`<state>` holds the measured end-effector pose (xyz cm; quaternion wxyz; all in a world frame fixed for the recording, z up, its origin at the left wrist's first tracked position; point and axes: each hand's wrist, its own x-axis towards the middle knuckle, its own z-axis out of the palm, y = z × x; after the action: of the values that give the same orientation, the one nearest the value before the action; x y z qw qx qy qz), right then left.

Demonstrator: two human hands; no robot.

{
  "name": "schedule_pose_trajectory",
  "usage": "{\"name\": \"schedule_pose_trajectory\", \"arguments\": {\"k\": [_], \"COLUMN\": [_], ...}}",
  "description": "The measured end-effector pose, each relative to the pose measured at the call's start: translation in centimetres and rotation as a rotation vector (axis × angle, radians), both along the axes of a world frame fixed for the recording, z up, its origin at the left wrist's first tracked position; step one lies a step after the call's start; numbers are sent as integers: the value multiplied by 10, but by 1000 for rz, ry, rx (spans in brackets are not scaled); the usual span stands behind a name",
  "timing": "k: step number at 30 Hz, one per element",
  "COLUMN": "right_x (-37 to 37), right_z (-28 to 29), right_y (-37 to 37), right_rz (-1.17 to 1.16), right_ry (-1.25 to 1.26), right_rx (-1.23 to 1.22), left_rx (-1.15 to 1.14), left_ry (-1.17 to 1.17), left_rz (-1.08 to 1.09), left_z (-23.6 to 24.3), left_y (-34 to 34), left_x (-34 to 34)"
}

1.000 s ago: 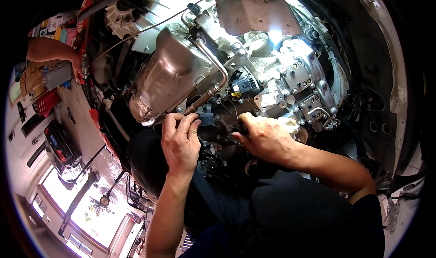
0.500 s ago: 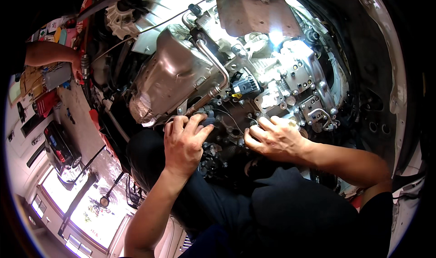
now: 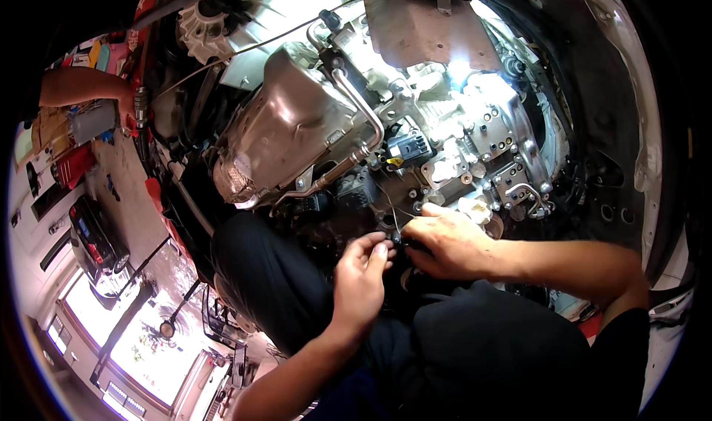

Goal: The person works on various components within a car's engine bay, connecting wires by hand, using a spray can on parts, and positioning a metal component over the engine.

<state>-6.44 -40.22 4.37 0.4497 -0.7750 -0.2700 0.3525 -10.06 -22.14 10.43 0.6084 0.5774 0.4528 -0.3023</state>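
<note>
Wire (image 3: pixel 393 210) nearest right hand (image 3: pixel 451 243).
Axis rises up-left; left hand (image 3: pixel 360 274) curls just beside. Whether either grip pinches cannot be told.

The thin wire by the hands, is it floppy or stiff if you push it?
The thin wire would probably bend easily, since it looks slim and curves near the right hand. It's likely light too, being so narrow.
</note>
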Motion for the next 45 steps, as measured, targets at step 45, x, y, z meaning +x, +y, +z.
{"name": "schedule_pose_trajectory", "arguments": {"k": [45], "right_x": [9], "right_z": [7], "right_y": [23], "right_rz": [244], "right_ry": [-308], "right_rx": [105], "left_rx": [-143], "left_ry": [328], "left_rz": [440], "left_z": [-75], "left_y": [17], "left_x": [8]}}
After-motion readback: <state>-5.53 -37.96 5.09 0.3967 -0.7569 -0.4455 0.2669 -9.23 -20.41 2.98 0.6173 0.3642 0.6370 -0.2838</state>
